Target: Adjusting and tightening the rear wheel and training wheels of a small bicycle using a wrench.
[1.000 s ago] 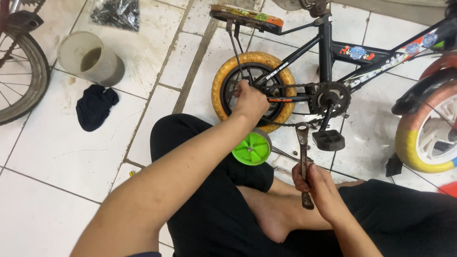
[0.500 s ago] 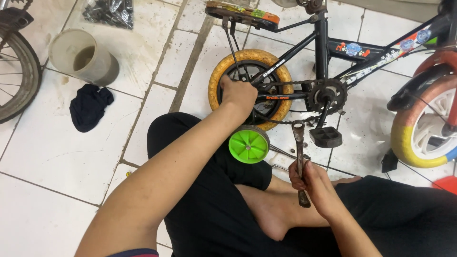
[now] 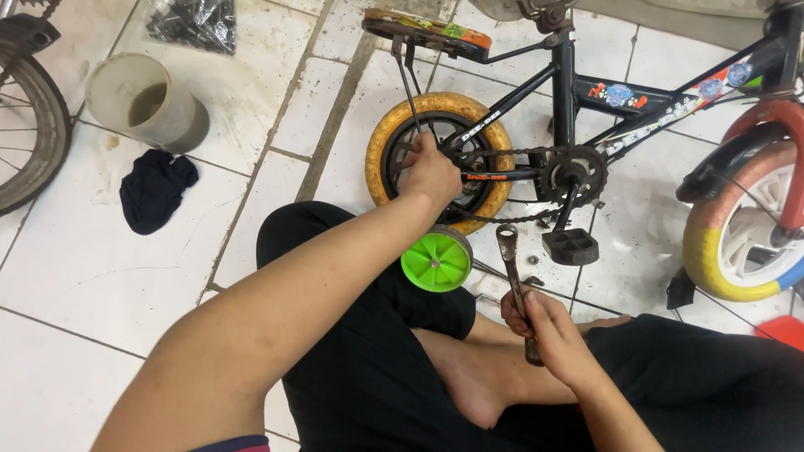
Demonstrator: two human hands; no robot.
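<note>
Left hand (image 3: 431, 172) curled at the hub of the yellow rear wheel (image 3: 440, 159), fingers bent and touching the axle area; whether clamped on anything, cannot tell. Right hand (image 3: 548, 331) clenched around the handle of a metal wrench (image 3: 511, 276), ring end up, just beside the green training wheel (image 3: 435, 261) and below the black pedal (image 3: 569, 246).

Rear wheel (image 3: 437, 159) hub hidden behind left hand (image 3: 431, 172). Wrench (image 3: 515, 289) lower handle buried in right hand (image 3: 548, 335). At 3 o'clock, front wheel (image 3: 741, 243) cut by edge. At 9 o'clock, spoked wheel (image 3: 29, 134) cropped. At 11 o'clock, bag contents (image 3: 194, 18) too small to tell.
</note>
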